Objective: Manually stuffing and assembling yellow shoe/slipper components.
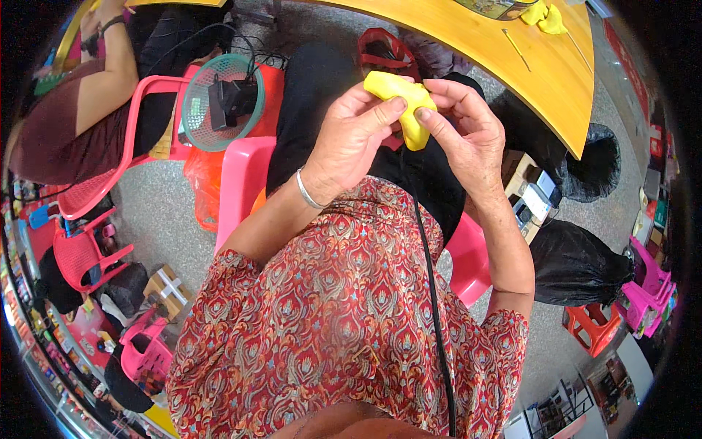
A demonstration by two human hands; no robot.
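Observation:
A soft-looking bright yellow piece (412,94), bent with rounded ends, is held up between my two hands over my lap. I cannot tell its exact kind. My left hand (349,134), with a silver bangle at the wrist, pinches its left part between thumb and fingers. On the other side my right hand (468,139) presses its thumb against the front, with some fingers bent behind. The tips of several fingers are hidden behind the piece.
A yellow table (468,33) curves across the far side. On it lie a thin stick (517,50) and similar yellow pieces (552,20). A green mesh basket (191,110) with black adapters stands left, near another person's arm (110,88). A black cable (428,271) hangs down my front.

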